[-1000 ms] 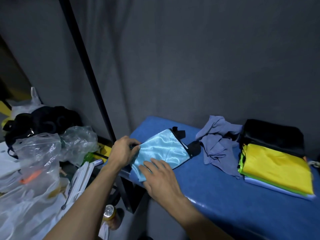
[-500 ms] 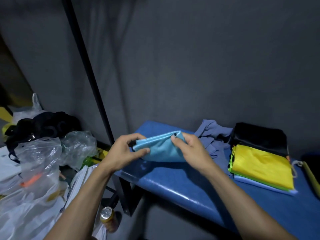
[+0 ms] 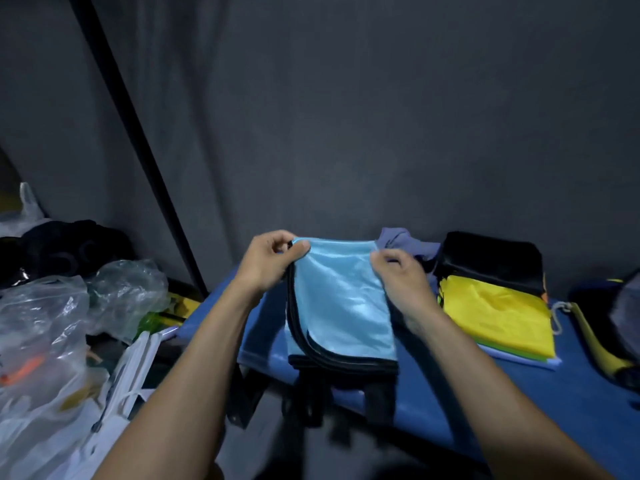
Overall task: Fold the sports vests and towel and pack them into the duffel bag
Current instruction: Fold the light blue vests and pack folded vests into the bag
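Note:
A shiny light-blue sports vest [image 3: 341, 299] with black trim hangs folded in the air above the blue table [image 3: 571, 386]. My left hand [image 3: 268, 261] pinches its top left corner and my right hand [image 3: 398, 278] pinches its top right corner. Black straps dangle blurred below it. A crumpled grey-purple towel [image 3: 405, 242] lies behind my right hand, partly hidden. To the right sits a stack of folded vests with a yellow vest [image 3: 495, 313] on top and a black one [image 3: 491, 258] behind it. A dark duffel bag [image 3: 613, 323] shows at the right edge.
Clear plastic bags [image 3: 45, 327] and a black bundle [image 3: 62, 247] crowd the left side below the table's level. A black pole [image 3: 138, 143] slants up along the grey curtain wall behind the table.
Both hands lifted the light-blue vest off the table and moved it right; it now hangs down unfolded one layer, held by its top corners.

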A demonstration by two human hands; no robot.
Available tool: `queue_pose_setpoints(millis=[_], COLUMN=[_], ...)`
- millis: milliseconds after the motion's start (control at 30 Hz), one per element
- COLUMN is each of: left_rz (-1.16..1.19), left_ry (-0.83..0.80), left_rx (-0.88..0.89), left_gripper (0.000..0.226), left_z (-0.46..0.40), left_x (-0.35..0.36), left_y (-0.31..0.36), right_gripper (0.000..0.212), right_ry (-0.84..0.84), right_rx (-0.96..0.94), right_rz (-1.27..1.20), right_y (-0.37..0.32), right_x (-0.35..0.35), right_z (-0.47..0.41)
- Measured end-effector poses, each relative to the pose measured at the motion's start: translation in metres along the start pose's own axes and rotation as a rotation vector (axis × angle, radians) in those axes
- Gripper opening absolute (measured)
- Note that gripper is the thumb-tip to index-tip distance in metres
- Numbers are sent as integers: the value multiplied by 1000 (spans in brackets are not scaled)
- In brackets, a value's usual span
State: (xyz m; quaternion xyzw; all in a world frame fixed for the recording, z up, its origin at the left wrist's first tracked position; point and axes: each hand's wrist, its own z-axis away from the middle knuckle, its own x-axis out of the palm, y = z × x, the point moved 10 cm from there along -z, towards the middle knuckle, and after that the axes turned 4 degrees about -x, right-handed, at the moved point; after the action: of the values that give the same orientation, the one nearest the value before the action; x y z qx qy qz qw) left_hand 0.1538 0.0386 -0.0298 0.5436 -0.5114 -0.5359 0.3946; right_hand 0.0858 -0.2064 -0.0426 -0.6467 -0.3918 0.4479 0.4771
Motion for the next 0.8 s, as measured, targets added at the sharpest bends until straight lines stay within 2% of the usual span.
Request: queue_pose_setpoints(millis=[67,100,200,333,400,433,467,533,567,633,700,800], left_rz=[-160,-244,-405,-613,-766,-755,-680,-520,-495,-591,-702,-776], left_ry=[64,93,206,222,218,201,138,-121,-281,-536,-664,-701], left_rx=[-88,-143,-245,-168,-26,75,164,240,243,297,368,258], left_gripper=[44,48,40,26,36,32,21,6,6,22,35,39], left_z=[-21,-28,-37,-42,-40,-36,-30,-11,3,33,52,57], left_x=[0,-2,-11,-9,-1,7,21,60,84,123,141,141], left_y=[-44,-64,-93,-77,-58,-43,-28,-9,-7,-13,-23,-41], right_gripper=[47,53,38,29,35,39,43,44,41,36,30,23], right_ry=[-154,-226,-261,-209,-158,-139,-122,-74,-44,3,7,16], right_rx=[116,115,-62,-220,-279,-294,-307,-335,-344,-315,-252,-224], right_rz=[172,243,378,452,519,575,641,750,771,792,820,784], right_y=[34,48,62,49,40,36,34,31,30,31,36,38], right_x=[12,16,21,13,7,5,6,9,10,8,8,11], right_z=[15,22,35,58,75,83,89,101,106,112,115,121])
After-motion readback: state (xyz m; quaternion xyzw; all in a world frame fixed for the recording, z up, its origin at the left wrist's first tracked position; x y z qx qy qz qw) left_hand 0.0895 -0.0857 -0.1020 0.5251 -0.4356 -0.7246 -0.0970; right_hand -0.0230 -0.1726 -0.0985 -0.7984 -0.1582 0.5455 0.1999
